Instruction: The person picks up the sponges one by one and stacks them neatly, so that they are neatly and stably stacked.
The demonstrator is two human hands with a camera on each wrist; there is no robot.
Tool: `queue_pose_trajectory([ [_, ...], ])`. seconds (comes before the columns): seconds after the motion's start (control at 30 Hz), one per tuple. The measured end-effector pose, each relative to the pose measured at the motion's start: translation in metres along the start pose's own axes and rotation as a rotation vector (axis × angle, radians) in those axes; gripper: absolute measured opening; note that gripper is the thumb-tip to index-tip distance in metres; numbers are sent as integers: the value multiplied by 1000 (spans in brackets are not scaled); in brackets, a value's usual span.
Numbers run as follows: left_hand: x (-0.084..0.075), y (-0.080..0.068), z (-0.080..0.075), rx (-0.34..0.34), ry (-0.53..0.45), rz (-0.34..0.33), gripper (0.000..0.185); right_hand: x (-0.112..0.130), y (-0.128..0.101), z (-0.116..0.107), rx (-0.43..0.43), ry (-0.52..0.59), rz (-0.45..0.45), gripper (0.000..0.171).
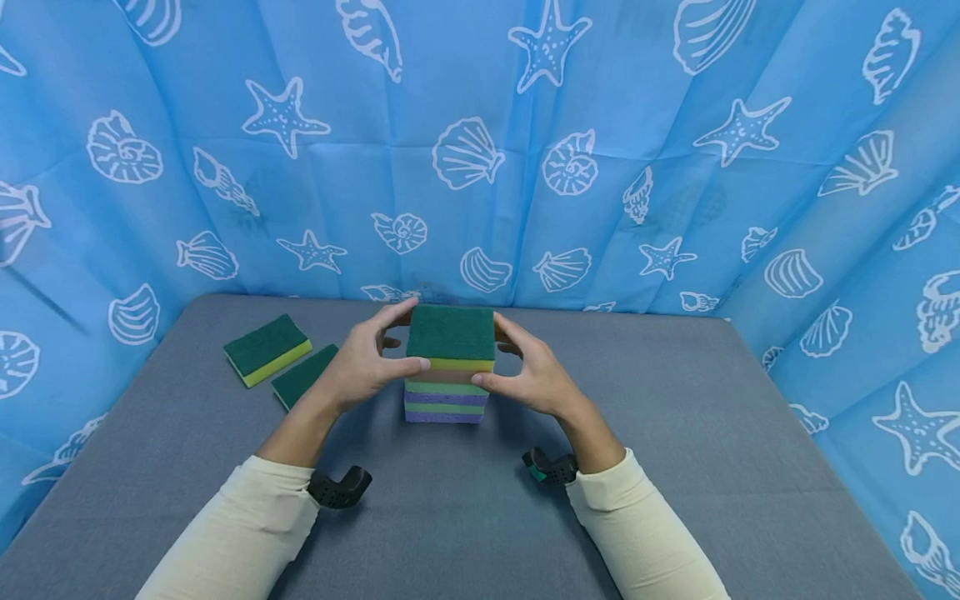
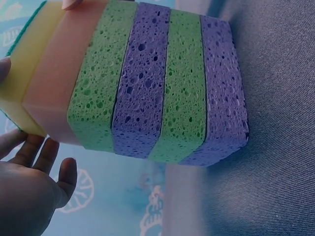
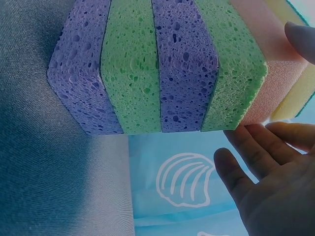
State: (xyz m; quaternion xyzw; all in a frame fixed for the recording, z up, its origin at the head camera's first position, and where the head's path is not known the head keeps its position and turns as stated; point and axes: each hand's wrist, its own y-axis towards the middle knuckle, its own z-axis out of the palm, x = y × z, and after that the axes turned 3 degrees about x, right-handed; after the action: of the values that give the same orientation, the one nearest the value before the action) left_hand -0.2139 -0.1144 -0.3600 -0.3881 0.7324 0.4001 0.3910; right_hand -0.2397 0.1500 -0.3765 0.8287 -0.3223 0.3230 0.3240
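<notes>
A stack of sponges (image 1: 445, 408) stands in front of me, purple and light green layers alternating at the bottom. Over them lies a pink sponge (image 2: 64, 73), topped by a yellow sponge with a dark green scouring face (image 1: 452, 332). My left hand (image 1: 367, 358) holds that top sponge from the left, thumb on its yellow front edge and fingers along its side. From the right, my right hand (image 1: 532, 367) grips the stack's upper part, its thumb on the pink sponge's front. Its fingers touch the side near the pink and yellow layers (image 3: 290, 98).
Two more green-faced sponges lie left of the stack: one with a yellow edge showing (image 1: 267, 348), the other (image 1: 306, 377) partly hidden by my left forearm. The grey table (image 1: 675, 417) ends at a blue shell-patterned curtain (image 1: 480, 217) behind.
</notes>
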Motion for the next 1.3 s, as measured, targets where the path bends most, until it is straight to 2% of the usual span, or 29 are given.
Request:
queue_pose_trajectory([
  [0.53, 2, -3, -4, 12, -11, -26, 77, -1, 2, 2, -10, -3, 0, 77],
  [0.77, 2, -4, -4, 1, 0, -42, 76, 0, 0, 1, -12, 19, 7, 87],
  [0.93, 3, -4, -3, -1, 7, -57, 76, 5, 0, -2, -50, 67, -19, 90],
  [1.0, 2, -3, -2, 0, 7, -63, 76, 10, 3, -4, -81, 89, -46, 89],
  [1.23, 2, 0, 1, 3, 10, -57, 76, 64, 12, -10, -154, 165, -107, 79],
  [1.3, 1, 0, 1, 2, 11, -53, 76, 67, 14, -10, -161, 166, -111, 76],
])
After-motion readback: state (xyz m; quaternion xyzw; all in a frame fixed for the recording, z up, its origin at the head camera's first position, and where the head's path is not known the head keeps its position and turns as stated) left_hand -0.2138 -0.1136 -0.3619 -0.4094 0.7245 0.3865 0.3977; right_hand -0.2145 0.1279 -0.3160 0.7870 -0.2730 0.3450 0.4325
